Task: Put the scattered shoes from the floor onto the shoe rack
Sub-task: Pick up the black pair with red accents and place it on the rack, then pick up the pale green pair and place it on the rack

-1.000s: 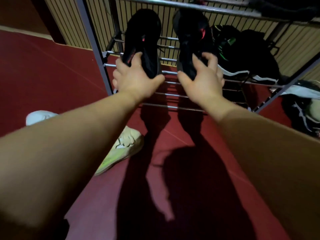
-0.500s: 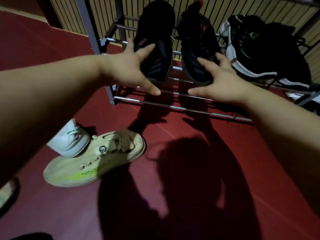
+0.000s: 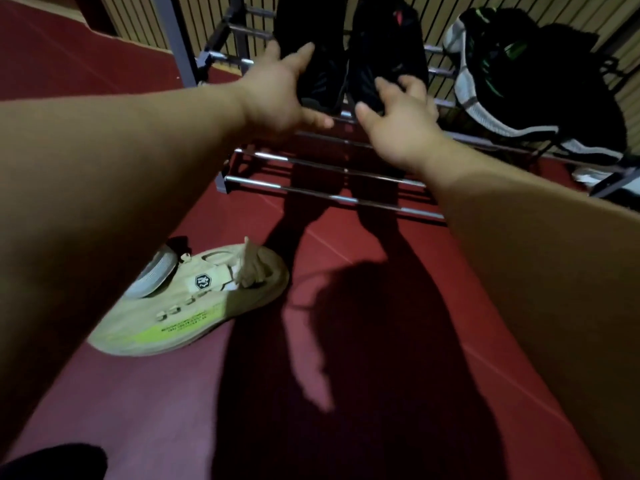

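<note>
Two black shoes stand side by side on the metal shoe rack (image 3: 322,194): the left black shoe (image 3: 322,46) and the right black shoe (image 3: 384,50) with a red mark. My left hand (image 3: 280,88) hovers just in front of the left shoe with its fingers spread, holding nothing. My right hand (image 3: 398,123) is pulled back from the right shoe, fingers loosely apart and empty. On the red floor at the lower left lies a beige sneaker (image 3: 194,299) with a neon-yellow stripe, on its side. A white shoe (image 3: 154,273) shows partly behind it, hidden by my left arm.
A black, white and green pair of sneakers (image 3: 512,84) fills the right part of the same rack shelf. Another white shoe (image 3: 588,174) peeks out under the rack at far right. A slatted wall stands behind the rack. A dark shape (image 3: 52,462) sits at the bottom left corner.
Both hands have let go of the black shoes and drawn back from the rack. The view has tilted down, showing more of the beige sneaker on the floor.
</note>
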Tool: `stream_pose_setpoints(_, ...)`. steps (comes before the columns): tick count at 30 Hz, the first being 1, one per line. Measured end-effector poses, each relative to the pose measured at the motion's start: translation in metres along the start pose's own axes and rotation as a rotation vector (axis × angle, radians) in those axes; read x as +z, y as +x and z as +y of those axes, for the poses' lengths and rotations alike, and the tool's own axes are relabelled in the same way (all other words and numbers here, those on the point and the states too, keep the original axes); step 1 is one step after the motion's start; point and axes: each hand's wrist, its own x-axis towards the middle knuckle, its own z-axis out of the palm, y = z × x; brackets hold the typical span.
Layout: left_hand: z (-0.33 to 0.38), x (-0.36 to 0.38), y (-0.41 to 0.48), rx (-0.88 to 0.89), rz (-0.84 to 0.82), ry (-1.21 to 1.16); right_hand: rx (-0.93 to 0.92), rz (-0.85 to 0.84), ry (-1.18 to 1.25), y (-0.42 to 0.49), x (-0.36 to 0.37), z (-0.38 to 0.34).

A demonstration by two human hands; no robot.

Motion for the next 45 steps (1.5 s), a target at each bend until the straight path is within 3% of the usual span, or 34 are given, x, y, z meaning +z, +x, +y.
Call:
stream_pose_setpoints(6, -0.04, 0.042, -0.057, 0.174, 0.286, -0.089, -0.101, 0.287, -0.096, -0.04, 0.033, 0.017)
stream_pose_setpoints(9, -0.089, 0.081, -0.118, 0.116, 0.073, 0.078, -0.108, 0.354, -0.087, -0.083, 0.077, 0.034)
stream_pose_setpoints(11, -0.118, 0.101, -0.157, -0.073, -0.215, 0.302, -0.109, 0.306, -0.094, -0.115, 0.108, 0.043)
stream_pose_setpoints(13, -0.134, 0.113, -0.178, -0.145, -0.356, 0.485, -0.121, 0.194, -0.104, -0.142, 0.131, 0.05)
stream_pose_setpoints(17, -0.124, 0.106, -0.176, -0.025, -0.262, 0.539, -0.014, -0.041, -0.077, -0.18, 0.148, 0.049)
stream_pose_setpoints(21, -0.099, 0.107, -0.189, 0.067, -0.212, 0.532, -0.017, -0.034, -0.053, -0.192, 0.133, 0.05)
stream_pose_setpoints(24, -0.061, 0.123, -0.197, 0.018, -0.189, 0.435, 0.021, 0.031, -0.091, -0.193, 0.112, 0.066)
stream_pose_setpoints(29, -0.013, 0.149, -0.198, -0.274, -0.272, 0.185, 0.217, 0.04, -0.151, -0.211, 0.083, 0.107)
stream_pose_setpoints(34, 0.016, 0.144, -0.18, -0.175, -0.244, 0.212, 0.382, -0.059, -0.159, -0.233, 0.06, 0.144)
stream_pose_setpoints(40, 0.049, 0.151, -0.175, -0.115, -0.411, 0.268, 0.499, -0.164, -0.146, -0.244, 0.038, 0.171)
stream_pose_setpoints(45, 0.077, 0.165, -0.178, -0.006, -0.496, 0.341, 0.486, -0.181, -0.141, -0.242, 0.026, 0.176)
